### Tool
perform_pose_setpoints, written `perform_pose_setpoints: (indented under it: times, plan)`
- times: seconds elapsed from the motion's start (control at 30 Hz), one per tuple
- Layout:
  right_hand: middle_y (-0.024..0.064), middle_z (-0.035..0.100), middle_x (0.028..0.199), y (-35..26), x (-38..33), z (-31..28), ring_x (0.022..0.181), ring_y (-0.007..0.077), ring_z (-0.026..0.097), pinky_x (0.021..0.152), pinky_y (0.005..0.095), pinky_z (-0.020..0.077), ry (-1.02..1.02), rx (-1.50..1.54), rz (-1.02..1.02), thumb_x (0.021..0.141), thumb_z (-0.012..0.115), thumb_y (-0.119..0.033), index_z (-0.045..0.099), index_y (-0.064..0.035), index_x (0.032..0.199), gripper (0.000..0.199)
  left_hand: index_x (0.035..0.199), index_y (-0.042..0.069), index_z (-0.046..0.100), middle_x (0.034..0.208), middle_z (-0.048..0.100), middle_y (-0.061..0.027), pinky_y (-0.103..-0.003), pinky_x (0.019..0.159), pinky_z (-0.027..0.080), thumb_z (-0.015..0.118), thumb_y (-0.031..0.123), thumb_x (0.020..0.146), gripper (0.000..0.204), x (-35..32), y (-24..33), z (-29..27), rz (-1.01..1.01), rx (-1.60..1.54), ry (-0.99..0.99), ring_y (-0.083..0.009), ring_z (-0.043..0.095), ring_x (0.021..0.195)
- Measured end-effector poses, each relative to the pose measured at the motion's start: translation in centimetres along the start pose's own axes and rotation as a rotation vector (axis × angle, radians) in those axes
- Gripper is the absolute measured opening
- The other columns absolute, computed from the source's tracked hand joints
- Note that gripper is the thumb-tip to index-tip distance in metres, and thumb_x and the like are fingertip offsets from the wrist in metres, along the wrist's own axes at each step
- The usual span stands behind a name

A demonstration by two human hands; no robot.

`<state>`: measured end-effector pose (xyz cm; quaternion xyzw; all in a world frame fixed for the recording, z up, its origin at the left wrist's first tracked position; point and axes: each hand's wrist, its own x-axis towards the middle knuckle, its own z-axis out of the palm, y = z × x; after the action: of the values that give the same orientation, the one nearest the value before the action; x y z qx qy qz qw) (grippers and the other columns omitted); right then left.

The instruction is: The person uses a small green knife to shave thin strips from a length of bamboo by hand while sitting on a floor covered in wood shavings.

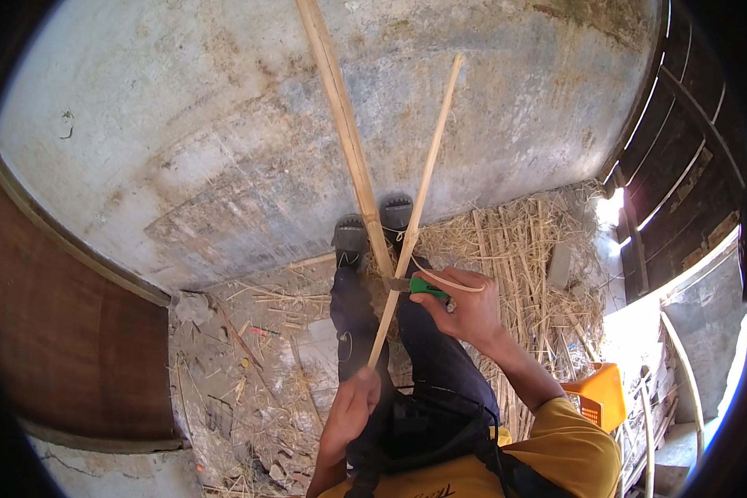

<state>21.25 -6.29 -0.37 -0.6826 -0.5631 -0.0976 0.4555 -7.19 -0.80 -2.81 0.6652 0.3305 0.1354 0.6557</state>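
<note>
My left hand [359,401] is closed round the lower end of a pale wooden stick [427,178], which slants up and away to the right. In my right hand [471,309] is a green-handled knife [427,288], its blade lying against the stick above my left hand. A thin curled shaving [450,283] runs from near the stick toward my right fingers. Behind the stick, a longer and thicker wooden pole [340,104] comes down between my legs; the two cross close to the blade. What the pole's lower end rests on is hidden.
A stained concrete wall [249,141] rises ahead. Straw and split sticks [523,274] litter the floor round my shoes [351,235]. An orange plastic basket [610,397] stands at my right, a brown wooden panel [79,324] at the left, and dark boards [681,149] at the far right.
</note>
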Motion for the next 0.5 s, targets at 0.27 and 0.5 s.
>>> perform_pose_setpoints:
  times: [0.27, 0.5]
  plan:
    - [0.0038, 0.075, 0.083, 1.8, 1.6, -0.9, 0.067, 0.0281, 0.073, 0.061, 0.0403, 0.0556, 0.083, -0.035, -0.047, 0.086, 0.094, -0.025, 0.084, -0.0131, 0.112, 0.03, 0.08, 0.004, 0.046, 0.068, 0.042, -0.0012, -0.033, 0.057, 0.036, 0.034, 0.035, 0.126, 0.056, -2.4, 0.0, 0.6, -0.093, -0.014, 0.059, -0.0123, 0.042, 0.061]
    - [0.0081, 0.077, 0.088, 2.0, 0.8, -0.1, 0.069, 0.0209, 0.07, 0.066, 0.0351, 0.0542, -0.164, 0.394, 0.295, 0.1, 0.085, -0.024, 0.083, -0.0056, 0.113, 0.023, 0.08, 0.006, 0.044, 0.069, 0.041, -0.0001, -0.032, 0.057, 0.035, 0.037, 0.036, 0.125, 0.055, -2.6, -0.3, 0.6, -0.122, -0.049, 0.068, -0.011, 0.04, 0.061]
